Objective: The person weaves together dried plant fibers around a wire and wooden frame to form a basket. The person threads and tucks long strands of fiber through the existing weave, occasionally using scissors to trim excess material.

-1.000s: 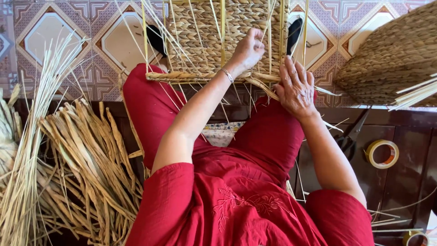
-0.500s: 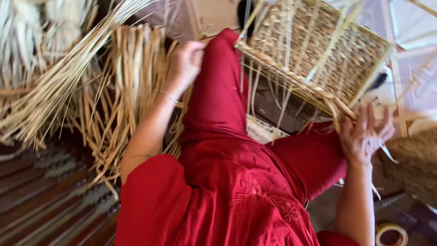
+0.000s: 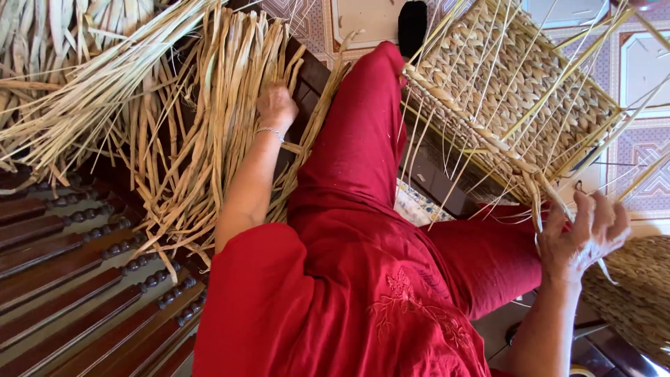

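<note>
My left hand (image 3: 276,105) reaches out to the left into a loose pile of dried straw strands (image 3: 199,139), and its fingers are curled onto a few of them. A half-woven straw basket (image 3: 516,84) rests tilted over my red-clothed legs, with many unwoven stakes sticking out of its rim. My right hand (image 3: 583,234) is at the basket's lower edge, fingers spread, touching the loose strand ends that hang there.
A longer bundle of pale reeds (image 3: 77,105) lies at the upper left. Dark wooden slats (image 3: 70,279) run along the lower left. Another woven straw piece (image 3: 635,293) sits at the lower right. Patterned floor tiles (image 3: 649,153) lie beyond the basket.
My left hand left the basket's rim and swung left into the straw pile. The view turned left with it. My right hand stayed at the basket's edge.
</note>
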